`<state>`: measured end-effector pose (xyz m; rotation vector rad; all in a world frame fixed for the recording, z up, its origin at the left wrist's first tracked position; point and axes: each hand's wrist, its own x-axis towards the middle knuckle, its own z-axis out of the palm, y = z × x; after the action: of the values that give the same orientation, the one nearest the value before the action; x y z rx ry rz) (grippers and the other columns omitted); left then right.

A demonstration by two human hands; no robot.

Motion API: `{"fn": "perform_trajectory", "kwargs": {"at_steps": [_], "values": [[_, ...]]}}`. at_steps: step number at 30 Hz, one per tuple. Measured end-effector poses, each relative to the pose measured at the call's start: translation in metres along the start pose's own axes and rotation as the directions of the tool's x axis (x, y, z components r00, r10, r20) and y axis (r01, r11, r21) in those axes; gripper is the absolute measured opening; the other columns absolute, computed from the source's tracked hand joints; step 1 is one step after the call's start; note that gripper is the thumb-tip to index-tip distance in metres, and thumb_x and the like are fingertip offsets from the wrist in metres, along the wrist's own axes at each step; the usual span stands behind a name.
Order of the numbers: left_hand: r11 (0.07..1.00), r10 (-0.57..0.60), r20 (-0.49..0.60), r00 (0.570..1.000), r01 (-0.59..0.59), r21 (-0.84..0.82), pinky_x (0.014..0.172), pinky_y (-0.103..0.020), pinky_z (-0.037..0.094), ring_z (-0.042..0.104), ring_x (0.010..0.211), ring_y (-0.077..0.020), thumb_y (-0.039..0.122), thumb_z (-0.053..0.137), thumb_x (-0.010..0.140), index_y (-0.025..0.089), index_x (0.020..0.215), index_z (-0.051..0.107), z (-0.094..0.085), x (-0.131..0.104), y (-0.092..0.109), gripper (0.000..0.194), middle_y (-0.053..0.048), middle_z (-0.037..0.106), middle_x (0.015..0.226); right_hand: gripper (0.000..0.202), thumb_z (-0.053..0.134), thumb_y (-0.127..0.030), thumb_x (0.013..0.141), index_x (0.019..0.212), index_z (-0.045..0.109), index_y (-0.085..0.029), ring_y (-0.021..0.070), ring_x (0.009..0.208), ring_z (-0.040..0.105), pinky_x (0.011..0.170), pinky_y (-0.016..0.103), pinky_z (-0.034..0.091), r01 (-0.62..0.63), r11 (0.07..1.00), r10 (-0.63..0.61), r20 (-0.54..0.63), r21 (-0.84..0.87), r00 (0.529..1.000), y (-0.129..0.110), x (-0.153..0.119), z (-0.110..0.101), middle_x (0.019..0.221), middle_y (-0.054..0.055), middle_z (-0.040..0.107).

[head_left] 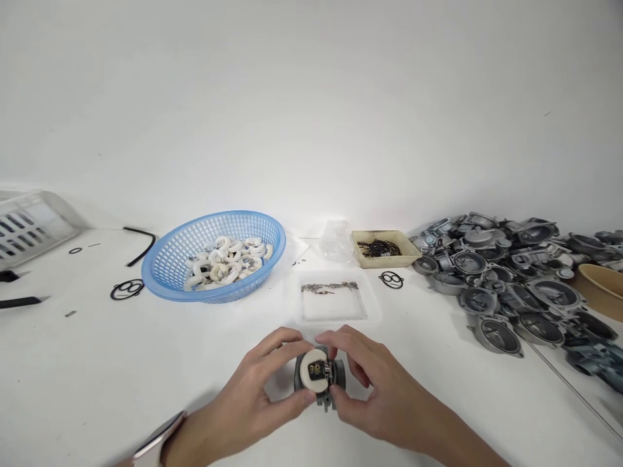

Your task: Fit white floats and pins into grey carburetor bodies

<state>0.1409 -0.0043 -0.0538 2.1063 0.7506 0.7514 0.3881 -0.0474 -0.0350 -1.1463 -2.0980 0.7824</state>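
A grey metal carburetor body stands on the white table in front of me, its open side facing up. A white C-shaped float lies in it, with brass jets showing in the middle. My left hand curls round the left side, thumb and fingers on the float and the body's rim. With thumb and index finger, my right hand grips the right side near the float's metal hinge. Whether a small pin sits between those right fingertips is too small to make out.
Behind the hands is a clear tray of small metal pins. A blue basket holds several white floats. A yellowish tray contains black rubber rings. Carburetor bodies are heaped at right, beside a brown container. Black gaskets lie at left.
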Motion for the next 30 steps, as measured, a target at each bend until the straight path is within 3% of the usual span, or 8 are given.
{"fn": "perform_trajectory", "kwargs": {"at_steps": [6,16,30], "values": [[0.999,0.012,0.01,1.0,-0.012,0.034,0.103,-0.034,0.054,0.063,0.121,-0.0234,0.025,0.071,0.099,0.036,0.14,0.059,0.0001,-0.0002,0.0003,0.045,-0.005,0.06,0.133,0.07,0.057,-0.003,0.083,0.143,0.045,-0.038,0.0096,0.063,0.045,0.058,0.024,0.04,-0.021,1.0,0.021,-0.01,0.009,1.0,-0.0007,0.0,-0.001,0.107,-0.004,0.059],[0.993,0.04,-0.017,0.999,-0.038,0.108,0.1,-0.037,0.058,0.065,0.118,-0.0267,0.029,0.071,0.099,0.029,0.138,0.061,0.0011,-0.0022,-0.0036,0.04,-0.01,0.062,0.132,0.071,0.056,-0.002,0.083,0.144,0.045,-0.037,0.0111,0.068,0.048,0.057,0.024,0.038,0.008,1.0,-0.008,-0.008,-0.019,1.0,-0.0018,-0.0005,-0.0008,0.107,-0.003,0.06],[0.987,0.063,-0.005,0.998,-0.062,0.149,0.101,-0.035,0.059,0.066,0.119,-0.026,0.03,0.07,0.1,0.03,0.14,0.059,-0.0019,-0.0003,-0.0004,0.041,-0.01,0.064,0.135,0.069,0.056,-0.004,0.083,0.143,0.044,-0.037,0.0107,0.065,0.048,0.057,0.024,0.04,0.004,0.999,-0.004,-0.021,-0.034,1.0,-0.0042,0.0003,-0.0009,0.108,-0.003,0.061]]}}
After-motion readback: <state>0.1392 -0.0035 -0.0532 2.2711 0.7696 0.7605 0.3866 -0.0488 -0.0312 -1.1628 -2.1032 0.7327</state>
